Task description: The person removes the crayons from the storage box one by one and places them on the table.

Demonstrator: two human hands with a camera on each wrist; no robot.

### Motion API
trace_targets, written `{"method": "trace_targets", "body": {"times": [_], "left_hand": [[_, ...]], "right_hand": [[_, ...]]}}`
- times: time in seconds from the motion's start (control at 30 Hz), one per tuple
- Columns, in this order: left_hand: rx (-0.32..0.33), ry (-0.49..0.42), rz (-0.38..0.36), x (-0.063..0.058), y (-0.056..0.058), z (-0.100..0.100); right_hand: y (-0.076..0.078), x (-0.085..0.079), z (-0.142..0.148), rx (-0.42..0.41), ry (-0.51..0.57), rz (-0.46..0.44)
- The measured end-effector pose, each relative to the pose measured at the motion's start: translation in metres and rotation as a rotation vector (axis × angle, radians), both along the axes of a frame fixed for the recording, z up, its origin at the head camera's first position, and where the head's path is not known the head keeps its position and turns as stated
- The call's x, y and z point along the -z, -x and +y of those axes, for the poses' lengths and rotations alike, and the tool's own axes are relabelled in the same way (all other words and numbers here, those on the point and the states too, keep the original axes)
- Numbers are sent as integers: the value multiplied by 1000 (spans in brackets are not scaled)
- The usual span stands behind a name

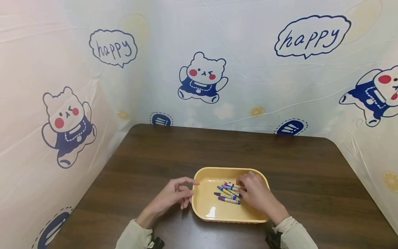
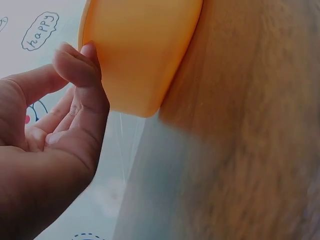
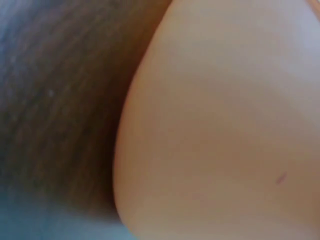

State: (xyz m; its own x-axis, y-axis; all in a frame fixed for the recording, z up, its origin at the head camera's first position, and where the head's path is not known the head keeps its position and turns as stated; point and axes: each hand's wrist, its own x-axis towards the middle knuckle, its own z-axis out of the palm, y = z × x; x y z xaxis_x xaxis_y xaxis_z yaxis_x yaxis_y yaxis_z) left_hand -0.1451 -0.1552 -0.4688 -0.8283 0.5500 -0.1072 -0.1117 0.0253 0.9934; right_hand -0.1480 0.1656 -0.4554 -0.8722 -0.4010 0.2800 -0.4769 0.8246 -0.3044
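Observation:
A yellow rectangular tray (image 1: 206, 211) with rounded corners stands on the table. Several crayons (image 1: 229, 200) in yellow wrappers, with purple and blue tips, lie loosely in its middle. My left hand (image 1: 172, 195) pinches the tray's left rim, index fingertip over the edge and thumb against the outer wall; the left wrist view shows the thumb and finger at that wall (image 2: 140, 65). Inside the tray on the right, my right hand (image 1: 255, 192) has curled fingers round the end of a crayon (image 1: 231, 185); its fingertips are partly hidden. The right wrist view shows only blurred tray (image 3: 210, 125) and table.
The dark wooden table (image 1: 217, 145) has rounded far corners. A pale printed cloth (image 1: 199, 27) with bears and "happy" bubbles hangs behind it and along both sides. A small purple mark (image 3: 281, 178) shows on the tray's surface.

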Motion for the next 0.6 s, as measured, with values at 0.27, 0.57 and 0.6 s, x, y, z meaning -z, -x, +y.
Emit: {"method": "trace_targets", "body": {"times": [0.27,0.57,0.6], "left_hand": [[2,6,-25,-1,-1,1],[-5,-15,-70,-2,-1,1],[-6,-12,-74,-2,-2,1]], "right_hand": [[0,-9,6,5,34,-68],[-3,-28,9,48,73,-46],[-4,-30,9,55,75,-49]]}}
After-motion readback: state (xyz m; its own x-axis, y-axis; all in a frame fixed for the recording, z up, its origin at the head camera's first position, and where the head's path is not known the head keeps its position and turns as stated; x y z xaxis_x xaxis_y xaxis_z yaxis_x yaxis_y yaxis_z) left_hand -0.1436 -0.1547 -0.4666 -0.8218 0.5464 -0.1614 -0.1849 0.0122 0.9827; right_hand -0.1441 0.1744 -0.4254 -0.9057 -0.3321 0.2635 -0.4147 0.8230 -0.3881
